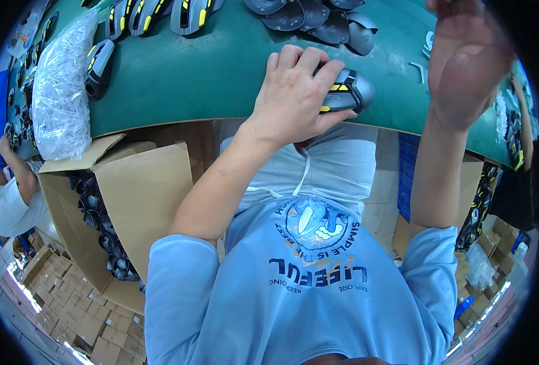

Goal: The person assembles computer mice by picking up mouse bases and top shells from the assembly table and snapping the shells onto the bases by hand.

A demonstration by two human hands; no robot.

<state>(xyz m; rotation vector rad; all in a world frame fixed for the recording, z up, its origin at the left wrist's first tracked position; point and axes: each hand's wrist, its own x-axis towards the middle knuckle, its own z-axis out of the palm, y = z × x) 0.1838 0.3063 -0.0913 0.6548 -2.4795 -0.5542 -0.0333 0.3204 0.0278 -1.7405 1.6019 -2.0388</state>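
Left hand (298, 88) curls around one grey-black, yellow-striped rounded plastic shell (350, 91) over the green desk (178, 79). Right hand (467, 73) hangs raised, fingertips cropped; grip unclear.

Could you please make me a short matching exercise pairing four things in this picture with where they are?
Column one:
1. Left hand
2. Right hand
3. Clear plastic bag
4. Open cardboard box

Column two:
A. Below the table's near edge, with dark parts inside
B. Around a grey-and-yellow device
C. On the green table, toward the picture's left
D. Raised at the picture's upper right

Pairs: 1-B, 2-D, 3-C, 4-A
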